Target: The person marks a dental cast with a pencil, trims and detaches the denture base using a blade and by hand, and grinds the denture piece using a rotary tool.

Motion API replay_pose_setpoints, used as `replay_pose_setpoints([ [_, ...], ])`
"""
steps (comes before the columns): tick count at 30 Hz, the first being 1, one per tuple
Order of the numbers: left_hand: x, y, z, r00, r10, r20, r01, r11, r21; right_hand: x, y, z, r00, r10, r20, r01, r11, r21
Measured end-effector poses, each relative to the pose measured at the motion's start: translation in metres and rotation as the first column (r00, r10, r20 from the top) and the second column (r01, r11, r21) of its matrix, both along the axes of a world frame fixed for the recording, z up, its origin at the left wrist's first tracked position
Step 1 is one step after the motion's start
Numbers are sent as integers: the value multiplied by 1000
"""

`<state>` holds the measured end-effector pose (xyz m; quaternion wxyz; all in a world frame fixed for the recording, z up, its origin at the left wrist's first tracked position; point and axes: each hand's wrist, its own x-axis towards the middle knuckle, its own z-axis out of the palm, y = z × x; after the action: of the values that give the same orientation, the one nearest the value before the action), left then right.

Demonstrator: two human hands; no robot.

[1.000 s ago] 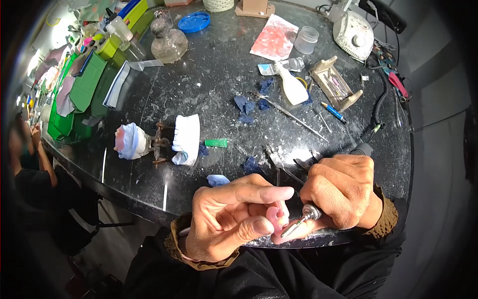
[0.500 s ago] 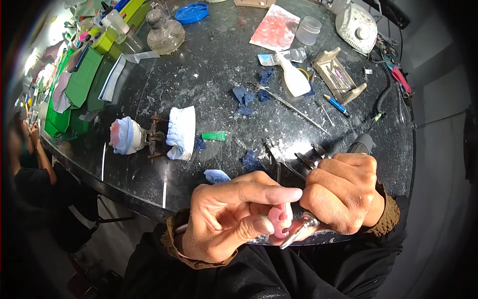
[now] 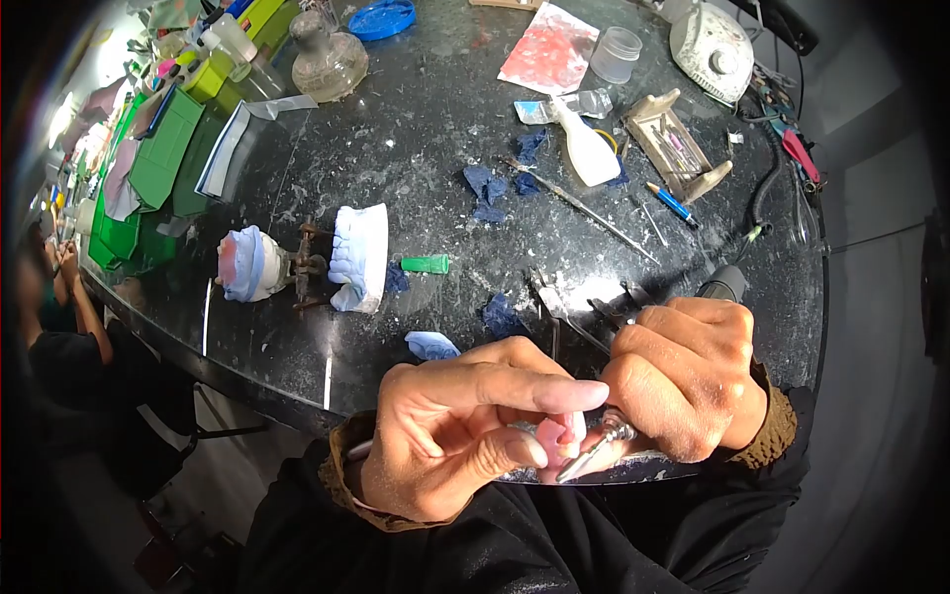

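Observation:
My left hand [image 3: 465, 421] pinches a small pink acrylic denture piece [image 3: 552, 434] between thumb and fingers. Part of the piece is hidden behind the fingertips. Closed in a fist, my right hand [image 3: 683, 381] grips a rotary handpiece [image 3: 722, 285], whose dark rear end shows above the knuckles. Its metal bur [image 3: 591, 459] points down and left, right beside the pink piece; whether they touch I cannot tell. Pale dust covers the fingers of both hands. Beyond them, metal pliers-like tools [image 3: 559, 302] lie on the dark table.
Dental casts, one pale blue and white [image 3: 358, 259], sit on an articulator [image 3: 309, 263] at left. A green piece [image 3: 426, 263], blue scraps [image 3: 485, 188], a white bottle [image 3: 589, 150] and a wooden rack [image 3: 653, 114] lie beyond. Far right stands a white control box [image 3: 711, 54].
The pink denture piece has turned in my left fingers and shows less of itself. My right hand and the bur have shifted slightly. The table things appear a little higher or lower with the view.

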<state>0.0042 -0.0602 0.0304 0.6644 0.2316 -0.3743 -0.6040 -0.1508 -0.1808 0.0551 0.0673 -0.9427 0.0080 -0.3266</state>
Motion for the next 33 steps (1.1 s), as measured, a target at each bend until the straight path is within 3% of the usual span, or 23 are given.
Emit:
replay_pose_setpoints([
  [4,1,0,0,997,30,71,-30,1000,6,-6,-4,3,998,26,-65,-33,992,-122],
  [8,1,0,1,988,73,133,-72,997,-12,-3,-2,6,997,-68,-28,61,981,-184],
  [16,-2,1,0,991,108,74,-109,994,10,-2,-1,7,994,-109,1,106,961,-255],
  [19,-3,1,-4,994,112,16,-112,994,-2,-6,-2,10,997,-64,-40,51,962,-269],
  [22,-5,-1,-2,986,137,-99,-138,990,-4,-2,-1,13,998,-37,41,38,999,-22],
  [24,-6,-1,0,977,144,-158,-145,989,5,-2,-1,11,989,-37,140,-3,961,275],
  [27,-5,0,-2,973,122,-198,-123,992,4,-6,-3,16,995,87,54,-101,923,371],
  [31,-2,-1,-6,985,148,-89,-156,983,-93,-7,-2,21,990,135,37,-137,890,435],
  [33,0,1,5,954,251,163,-232,964,-126,-5,-1,22,988,135,77,-155,887,435],
])
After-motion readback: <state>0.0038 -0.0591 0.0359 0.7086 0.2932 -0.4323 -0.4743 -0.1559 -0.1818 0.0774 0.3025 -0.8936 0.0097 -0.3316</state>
